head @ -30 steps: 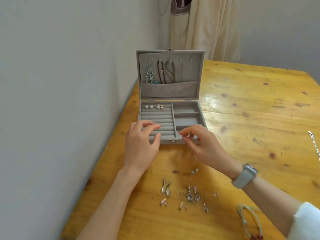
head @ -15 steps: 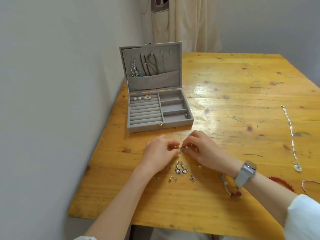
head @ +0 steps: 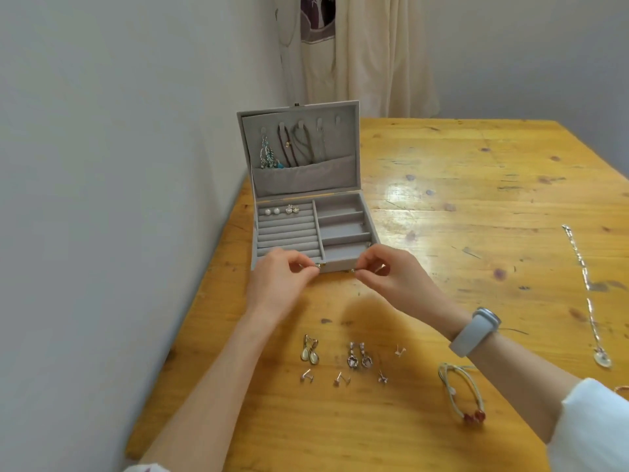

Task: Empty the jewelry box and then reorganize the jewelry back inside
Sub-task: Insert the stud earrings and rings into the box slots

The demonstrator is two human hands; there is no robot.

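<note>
Hands hover mid-frame: left hand (head: 279, 279) and right hand (head: 391, 277) each pinch one tiny earring in curled fingers. Jewelry box (head: 366, 226) sits open just above them, touching distance, left hand nearer its ring rows.

A single head-worn camera looks forward and down, close over the wooden table (head: 476, 206).

Soft daylight, tabletop (head: 476, 199) glare, wide-angle warp
</note>
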